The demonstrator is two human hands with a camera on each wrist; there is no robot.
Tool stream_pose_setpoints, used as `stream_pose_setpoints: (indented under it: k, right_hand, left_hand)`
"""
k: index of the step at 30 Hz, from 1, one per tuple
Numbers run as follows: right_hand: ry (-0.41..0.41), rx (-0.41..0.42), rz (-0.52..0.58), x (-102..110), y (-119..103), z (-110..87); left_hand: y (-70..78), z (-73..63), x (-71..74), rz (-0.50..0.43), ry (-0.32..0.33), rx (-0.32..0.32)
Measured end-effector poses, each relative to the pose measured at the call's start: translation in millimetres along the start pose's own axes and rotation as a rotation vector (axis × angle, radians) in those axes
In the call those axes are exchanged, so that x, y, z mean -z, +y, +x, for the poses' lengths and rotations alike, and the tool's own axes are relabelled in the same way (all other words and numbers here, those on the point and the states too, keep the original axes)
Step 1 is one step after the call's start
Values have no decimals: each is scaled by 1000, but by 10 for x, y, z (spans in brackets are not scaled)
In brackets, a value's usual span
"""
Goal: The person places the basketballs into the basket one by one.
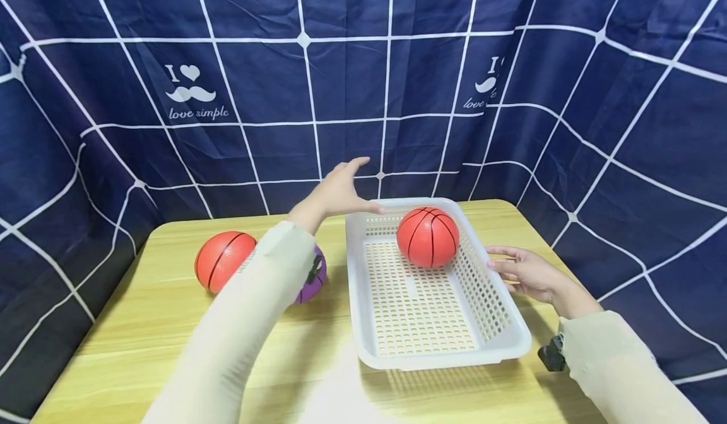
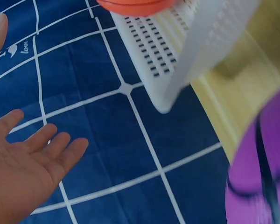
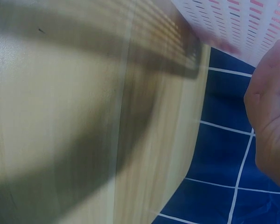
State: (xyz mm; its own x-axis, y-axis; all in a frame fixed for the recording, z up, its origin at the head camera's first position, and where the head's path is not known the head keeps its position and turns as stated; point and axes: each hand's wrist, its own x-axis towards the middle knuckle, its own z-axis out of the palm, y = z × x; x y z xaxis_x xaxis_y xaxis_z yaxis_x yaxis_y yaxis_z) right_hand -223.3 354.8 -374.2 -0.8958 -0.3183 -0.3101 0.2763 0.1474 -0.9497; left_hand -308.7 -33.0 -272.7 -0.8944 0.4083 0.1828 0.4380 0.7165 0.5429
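Note left hand [image 1: 341, 190] extended and empty near the far-left corner of white lattice-walled basket [image 1: 443, 359]. Note right hand [image 1: 528, 274] touching its outer wall, fingers mostly straight. Locate red black-seamed ball [image 1: 428, 238] inside, far end. Find second red ball [image 1: 224, 260] (partly hidden by sleeve [image 1: 278, 266]) and glossy purple ball [image 1: 312, 291] on wood-grain tabletop [image 1: 130, 323].

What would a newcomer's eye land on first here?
Probably the red ball in the white basket, toward its far end. Next, the other red ball and the purple ball, partly hidden by the left sleeve, on the table left of the basket. Then the left hand, near the basket's far left corner.
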Motion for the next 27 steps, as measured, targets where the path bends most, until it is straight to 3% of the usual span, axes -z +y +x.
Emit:
stream_pose_setpoints:
  k: [7, 13, 20, 27]
  right_hand:
    - [5, -3, 10, 3, 12, 0]
    - [1, -1, 7, 2, 20, 0]
    - [11, -8, 3, -5, 13, 1]
    - [16, -11, 5, -19, 0, -10]
  left_hand:
    - [-201, -215, 237, 21, -38, -74]
    - [-395, -437, 350, 22, -69, -136]
    - [-701, -704, 360, -51, -109, -157]
    - [-912, -949, 325, -77, -187, -153]
